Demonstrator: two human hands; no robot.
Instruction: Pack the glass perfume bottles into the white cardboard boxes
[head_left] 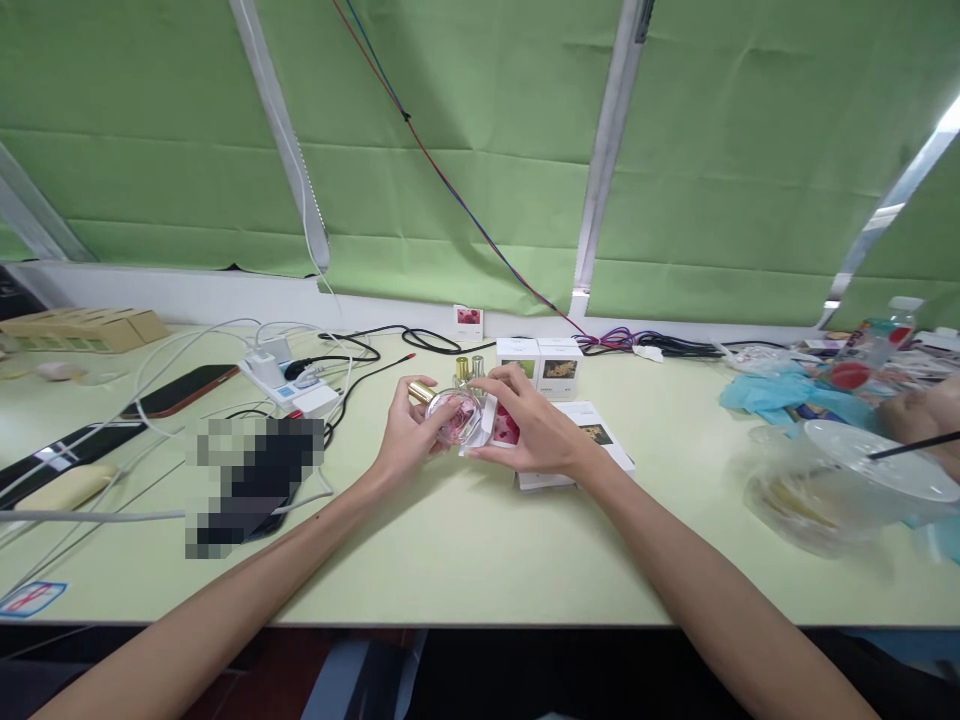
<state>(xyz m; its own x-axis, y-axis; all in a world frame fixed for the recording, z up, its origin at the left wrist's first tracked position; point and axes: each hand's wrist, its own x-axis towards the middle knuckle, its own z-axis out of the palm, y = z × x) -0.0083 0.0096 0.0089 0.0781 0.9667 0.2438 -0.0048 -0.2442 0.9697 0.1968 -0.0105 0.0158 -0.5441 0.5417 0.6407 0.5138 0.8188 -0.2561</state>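
Observation:
My left hand (405, 432) is closed around a round clear perfume bottle (463, 425) with pink inside and a gold cap (421, 391), tilted toward the left. In my right hand (546, 432) is a small white box (506, 428) with a pink flower picture, its left end against the bottle. Whether the bottle is partly inside the box, I cannot tell. Just behind stand a gold-capped bottle (462, 368) and a silver-capped bottle (478, 368). Two white picture boxes (560, 370) stand behind my right hand, and white boxes (611, 432) lie beside it.
A power strip (281, 385), phones (176, 390) and tangled cables fill the left. A small picture box (469, 321) stands by the back wall. At right, a blurred plastic cup (817, 490) with a straw is near another person's hand (919, 412) and blue plastic (757, 395).

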